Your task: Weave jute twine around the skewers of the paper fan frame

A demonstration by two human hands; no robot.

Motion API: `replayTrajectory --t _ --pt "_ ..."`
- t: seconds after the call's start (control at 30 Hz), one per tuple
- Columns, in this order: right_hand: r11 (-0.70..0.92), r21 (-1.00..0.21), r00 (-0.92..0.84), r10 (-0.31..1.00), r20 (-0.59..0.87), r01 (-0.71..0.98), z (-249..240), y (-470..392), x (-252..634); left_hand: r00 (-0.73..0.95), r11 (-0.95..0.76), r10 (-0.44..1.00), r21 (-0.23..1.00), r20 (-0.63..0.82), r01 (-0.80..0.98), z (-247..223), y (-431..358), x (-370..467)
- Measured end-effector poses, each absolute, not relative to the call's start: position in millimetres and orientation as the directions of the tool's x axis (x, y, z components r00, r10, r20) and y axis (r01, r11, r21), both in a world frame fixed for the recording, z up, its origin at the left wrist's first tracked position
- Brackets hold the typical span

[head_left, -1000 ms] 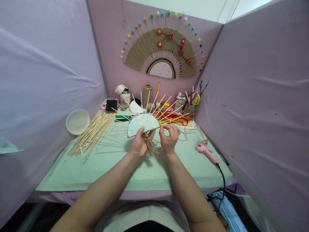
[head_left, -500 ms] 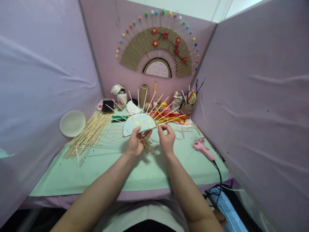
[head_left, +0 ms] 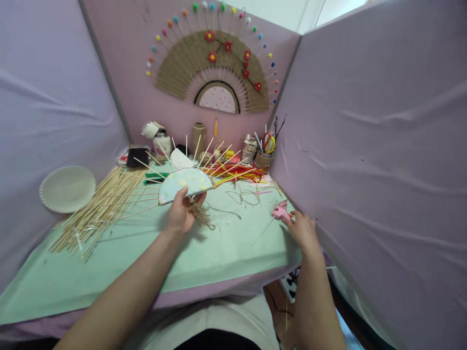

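My left hand (head_left: 181, 214) is closed on a fan frame (head_left: 191, 180), with the thumb on its front and the fingers behind and below. The frame is a pale blue half-disc with yellow patches, and thin sticks spread from its curved edge. A bundle of twine (head_left: 200, 216) hangs beneath the half-disc by the fingers, one strand trailing right. At the right side of the table, my right hand (head_left: 303, 229) grips the handle end of a pink glue gun (head_left: 279, 211) that lies on the cloth. My palm hides part of the gun.
Loose sticks (head_left: 105, 204) and a white bowl (head_left: 67, 189) are at left. Behind stand a jar (head_left: 162, 145), a twine spool (head_left: 199, 138), red and yellow pipe cleaners (head_left: 237, 170) and a cup with scissors (head_left: 264, 159). A decorated fan (head_left: 178, 63) hangs on the back wall.
My right hand has left the fan frame's right corner and moved right onto the glue gun. My left hand still holds the frame. The view has turned right.
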State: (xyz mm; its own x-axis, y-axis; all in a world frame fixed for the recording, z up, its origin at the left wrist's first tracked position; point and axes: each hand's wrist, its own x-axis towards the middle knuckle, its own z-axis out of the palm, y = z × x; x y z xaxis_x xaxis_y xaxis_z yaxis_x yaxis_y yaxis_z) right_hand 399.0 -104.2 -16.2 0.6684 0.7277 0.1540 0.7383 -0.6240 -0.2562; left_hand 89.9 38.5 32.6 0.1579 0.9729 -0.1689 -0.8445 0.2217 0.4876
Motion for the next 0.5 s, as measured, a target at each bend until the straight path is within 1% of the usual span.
replayTrajectory --t 0.03,0.1,0.17,0.2,0.27,0.33,0.37,0.43,0.47,0.5 --pt "-0.641 -0.225 0.672 0.733 0.106 0.734 -17.6 -103.7 402.6 0.156 0.224 0.972 0.486 -0.178 -0.845 32.4 38.6 90.1" --pt "-0.665 -0.205 0.685 0.727 0.045 0.718 -19.4 -100.1 404.9 0.148 0.227 0.969 0.482 -0.197 -0.846 31.7 39.2 89.7" --pt "-0.681 -0.234 0.706 0.708 0.031 0.694 -21.3 -96.2 405.3 0.140 0.226 0.968 0.482 -0.208 -0.846 31.1 40.2 88.7" --pt "-0.678 -0.270 0.711 0.703 0.034 0.683 -22.6 -95.3 405.9 0.135 0.222 0.969 0.485 -0.207 -0.846 30.9 40.6 88.2" --pt "-0.629 -0.399 0.700 0.712 0.050 0.667 -25.7 -96.4 407.6 0.131 0.214 0.971 0.490 -0.198 -0.845 30.9 41.0 87.3" --pt "-0.512 -0.596 0.683 0.725 0.085 0.618 -27.2 -101.4 407.4 0.129 0.211 0.972 0.488 -0.197 -0.847 31.6 40.6 86.9" --pt "-0.428 -0.706 0.676 0.730 0.099 0.565 -26.4 -105.0 405.3 0.128 0.212 0.971 0.484 -0.202 -0.849 32.1 40.2 86.9" --pt "-0.230 -0.895 0.666 0.740 0.095 0.383 -20.3 -112.7 395.8 0.132 0.218 0.969 0.474 -0.207 -0.853 33.2 39.1 86.9" --pt "-0.139 -0.956 0.661 0.748 0.070 0.259 -15.1 -116.3 388.2 0.137 0.219 0.969 0.469 -0.204 -0.855 33.7 38.6 87.0" --pt "-0.065 -0.990 0.651 0.759 0.032 0.125 -9.0 -119.3 379.1 0.142 0.221 0.970 0.465 -0.199 -0.857 34.2 38.1 87.0"
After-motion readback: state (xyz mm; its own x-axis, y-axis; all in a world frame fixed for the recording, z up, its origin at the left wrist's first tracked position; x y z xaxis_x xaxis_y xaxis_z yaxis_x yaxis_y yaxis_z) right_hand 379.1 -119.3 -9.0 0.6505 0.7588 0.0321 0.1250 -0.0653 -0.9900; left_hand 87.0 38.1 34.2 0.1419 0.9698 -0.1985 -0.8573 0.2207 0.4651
